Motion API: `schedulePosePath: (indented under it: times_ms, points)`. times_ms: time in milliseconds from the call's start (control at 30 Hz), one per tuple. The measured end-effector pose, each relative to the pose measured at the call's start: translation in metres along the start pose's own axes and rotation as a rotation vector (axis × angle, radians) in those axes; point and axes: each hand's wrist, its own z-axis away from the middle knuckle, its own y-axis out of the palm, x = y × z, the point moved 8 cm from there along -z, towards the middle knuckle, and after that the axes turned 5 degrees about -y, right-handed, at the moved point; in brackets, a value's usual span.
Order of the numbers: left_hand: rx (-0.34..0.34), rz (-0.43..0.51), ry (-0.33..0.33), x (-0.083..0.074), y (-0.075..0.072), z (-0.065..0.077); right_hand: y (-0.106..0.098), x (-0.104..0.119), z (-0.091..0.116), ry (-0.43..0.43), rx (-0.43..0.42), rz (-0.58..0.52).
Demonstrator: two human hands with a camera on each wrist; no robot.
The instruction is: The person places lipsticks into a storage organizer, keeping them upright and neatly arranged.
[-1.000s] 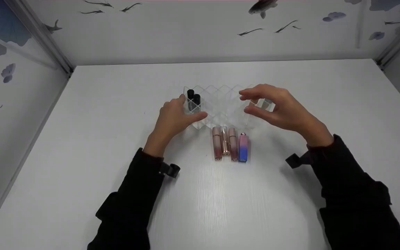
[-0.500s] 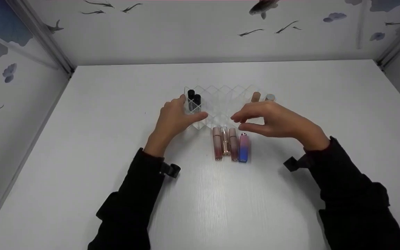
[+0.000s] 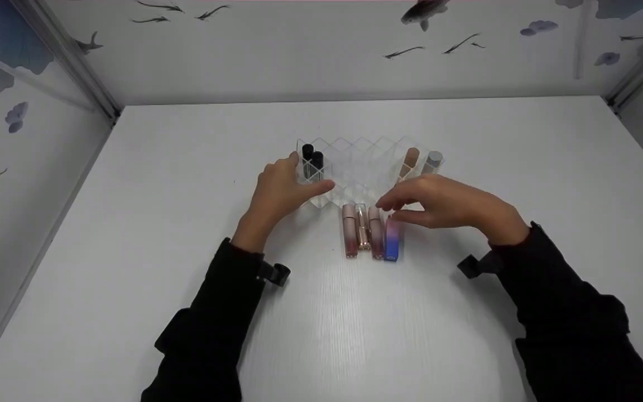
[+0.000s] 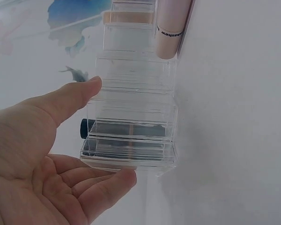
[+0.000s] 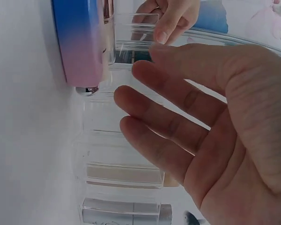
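Note:
A clear lipstick organizer (image 3: 355,162) with diamond-shaped compartments stands on the table. My left hand (image 3: 278,188) holds its left end, thumb along one side and fingertips at the end wall, as the left wrist view shows. Two black-capped tubes (image 3: 307,152) stand in that end. At the right end are a tan-capped tube (image 3: 411,158) and a grey-capped tube (image 3: 433,159). In front lie two lip gloss tubes (image 3: 350,231), a gold-and-clear tube (image 3: 362,229) and a pink-and-blue lipstick tube (image 3: 392,245). My right hand (image 3: 444,202), fingers apart and holding nothing, hovers over the pink-and-blue tube's upper end.
The white table (image 3: 321,324) stretches out around the organizer. A white back wall (image 3: 299,61) with fish and plant prints rises behind it, and side panels (image 3: 37,156) close off the left and right.
My right hand has come down from the organizer's right end to the row of tubes, uncovering the tan and grey caps. My left hand stays put.

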Motion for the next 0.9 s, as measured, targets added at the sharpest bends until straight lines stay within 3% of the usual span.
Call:
schedulePosePath:
  times_ms: [567,900]
  points:
    - [-0.001,0.007,0.016,0.0,0.0,0.0,0.017,-0.006,0.0,0.034,0.09,0.022]
    - [-0.004,0.008,0.026,0.0,0.001,0.0,0.025,-0.007,0.0,0.004,0.16,0.015]
